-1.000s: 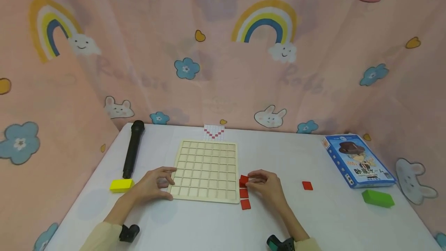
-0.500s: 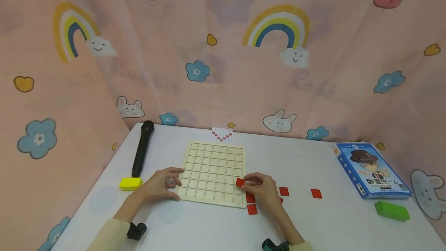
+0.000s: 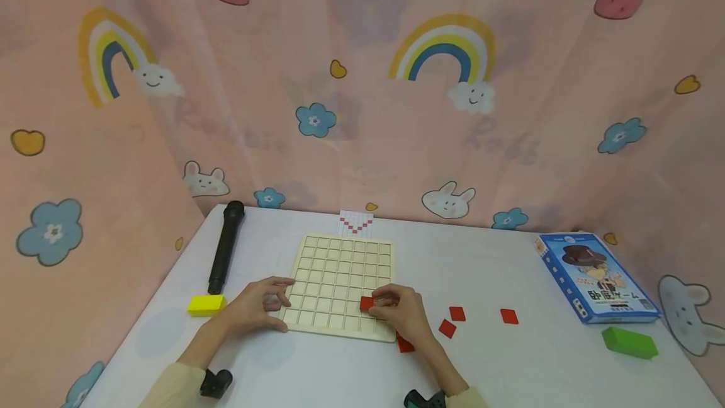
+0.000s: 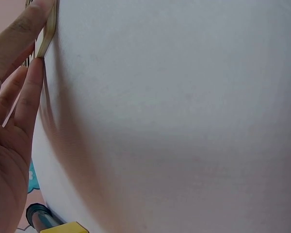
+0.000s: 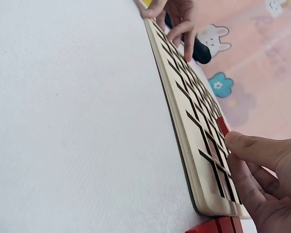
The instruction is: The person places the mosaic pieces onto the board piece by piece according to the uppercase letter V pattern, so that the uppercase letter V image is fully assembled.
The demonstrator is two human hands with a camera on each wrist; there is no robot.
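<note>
"So where is the red tile?"

"It is on the wooden grid board, in a square near the front edge. The right hand pinches it with curled fingers."

"And the left hand?"

"Its fingers are loose and press the board's left edge. More red tiles lie on the white surface nearby."

The right hand covers part of the red tile at its fingertips — whether the tile sits flat in a cell of the grid board cannot be told. Another red tile lies half hidden under that wrist. In the left wrist view, the board — touching the left hand's fingertips — is cut off by the top edge.
</note>
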